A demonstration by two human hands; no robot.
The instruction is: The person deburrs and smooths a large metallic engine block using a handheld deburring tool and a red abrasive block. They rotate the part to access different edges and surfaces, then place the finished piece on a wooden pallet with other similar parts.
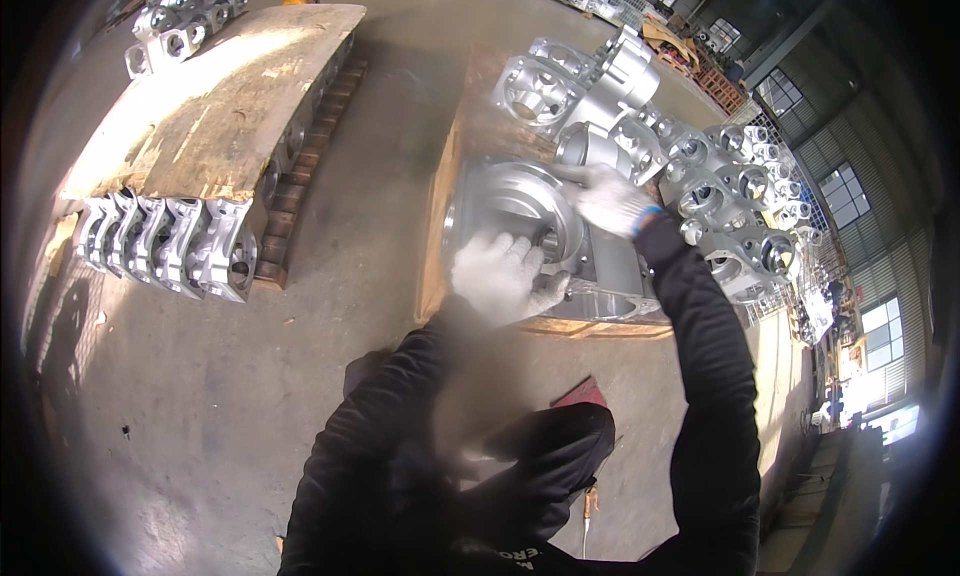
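Note:
Both my hands wear white gloves. Under them lies a large silvery metal casting [574, 234] with a round, ringed opening. My left hand [497, 279] is at the near side of that opening, its fingers bent over the metal edge and its thumb out to the right. Beyond it and to the right, my right hand [605, 201] hovers at or touches the far right rim of the ring. Its fingers point left and are smeared by motion, so I cannot make out whether they grip anything.
The casting rests on a wooden pallet [432, 266] crowded with more castings [540, 91]. To the left, a plywood sheet [230, 106] covers another pallet stack with curved castings [170, 241] below. A red object [583, 391] is on the floor near my leg.

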